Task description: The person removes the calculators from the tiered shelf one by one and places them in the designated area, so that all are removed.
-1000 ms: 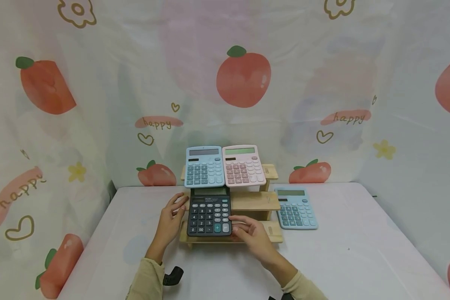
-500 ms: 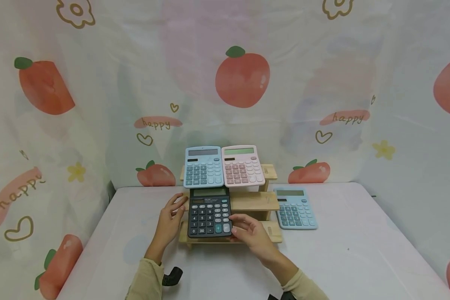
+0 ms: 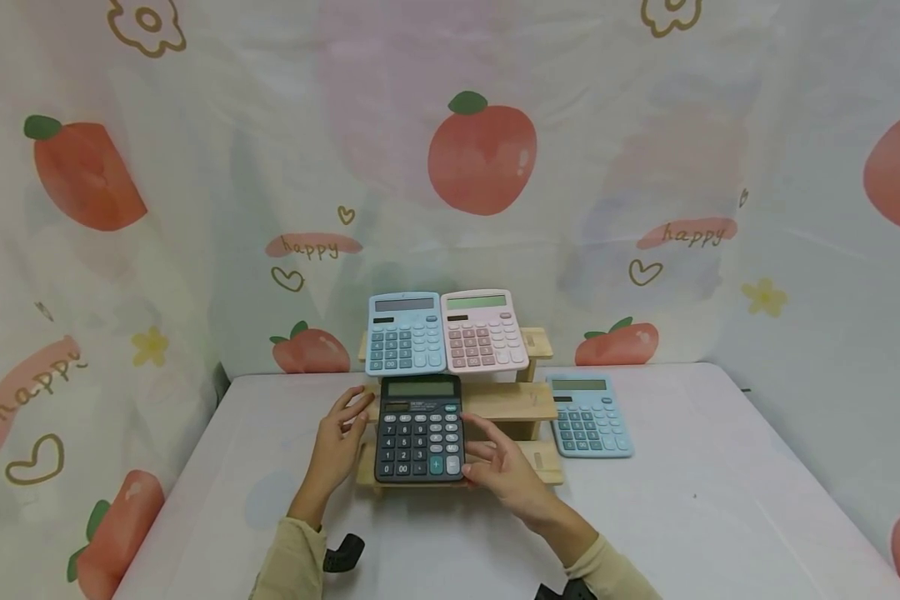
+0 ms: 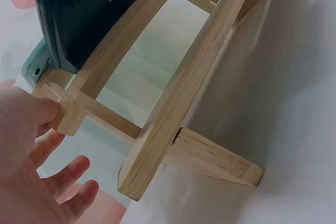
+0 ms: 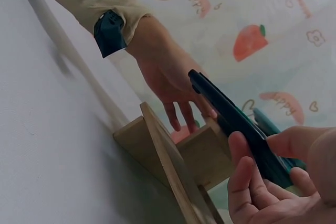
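A black calculator (image 3: 420,429) leans over the middle and lower tiers of a wooden stepped stand (image 3: 506,402). My right hand (image 3: 513,479) pinches its right edge; the right wrist view has the thumb on one face of the calculator (image 5: 231,114) and curled fingers on the other. At the middle tier's left end is my left hand (image 3: 335,446). In the left wrist view, that hand (image 4: 26,161) grips the board end between thumb and forefinger, the other fingers spread below. Above the black calculator, a blue calculator (image 3: 405,333) and a pink calculator (image 3: 485,332) stand side by side.
To the right of the stand, another blue calculator (image 3: 591,417) sits on the white-covered table (image 3: 720,500). Behind hangs a fruit-patterned cloth (image 3: 607,150). A small black object (image 3: 343,553) shows by the left sleeve.
The black calculator has shifted slightly toward me, its lower edge further down and its whole screen now showing. My right forefinger has slid up its side. The left hand keeps its place.
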`<state>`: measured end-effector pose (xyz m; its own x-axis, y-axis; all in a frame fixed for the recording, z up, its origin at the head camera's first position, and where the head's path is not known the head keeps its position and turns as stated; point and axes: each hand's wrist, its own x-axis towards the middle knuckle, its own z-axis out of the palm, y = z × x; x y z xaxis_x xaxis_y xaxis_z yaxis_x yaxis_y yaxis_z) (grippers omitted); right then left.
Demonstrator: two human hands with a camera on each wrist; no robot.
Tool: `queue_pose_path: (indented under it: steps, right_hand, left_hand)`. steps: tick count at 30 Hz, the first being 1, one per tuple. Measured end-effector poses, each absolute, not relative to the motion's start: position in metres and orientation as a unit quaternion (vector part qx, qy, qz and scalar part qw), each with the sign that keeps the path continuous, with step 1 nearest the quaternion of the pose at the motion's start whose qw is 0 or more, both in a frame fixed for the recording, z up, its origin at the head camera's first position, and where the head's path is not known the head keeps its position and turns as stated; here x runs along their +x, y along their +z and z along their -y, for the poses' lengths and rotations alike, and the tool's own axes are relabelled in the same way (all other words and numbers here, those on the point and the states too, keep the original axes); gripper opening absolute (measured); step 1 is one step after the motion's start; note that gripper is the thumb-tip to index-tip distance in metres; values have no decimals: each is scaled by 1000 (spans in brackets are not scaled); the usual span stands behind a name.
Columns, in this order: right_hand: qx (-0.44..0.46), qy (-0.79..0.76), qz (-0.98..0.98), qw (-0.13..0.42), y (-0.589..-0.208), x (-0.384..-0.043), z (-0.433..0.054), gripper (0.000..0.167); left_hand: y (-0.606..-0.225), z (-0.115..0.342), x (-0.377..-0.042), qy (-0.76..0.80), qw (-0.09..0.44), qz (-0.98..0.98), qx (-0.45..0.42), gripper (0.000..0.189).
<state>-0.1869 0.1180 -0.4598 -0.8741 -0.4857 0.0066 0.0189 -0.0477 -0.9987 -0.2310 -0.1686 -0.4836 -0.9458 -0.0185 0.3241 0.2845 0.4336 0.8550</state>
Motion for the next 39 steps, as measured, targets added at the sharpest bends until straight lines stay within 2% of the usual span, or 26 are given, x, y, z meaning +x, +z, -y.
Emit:
queue_pose_path:
  steps: [6,22,39]
  right_hand:
    - [-197,-702,-655,198,-460,-187,-119,80]
    - [-219,-721,-626,202,-463,-187,-119,79]
    - [-235,-711,-620,234,-454,-184,-131,76]
  left_hand:
    - [-483,169,-231,-526,146,834,-82,37]
    - [-484,169,-231,-528,151,831,-88,37]
    - [-485,170,-232,-523,155,833,-93,38]
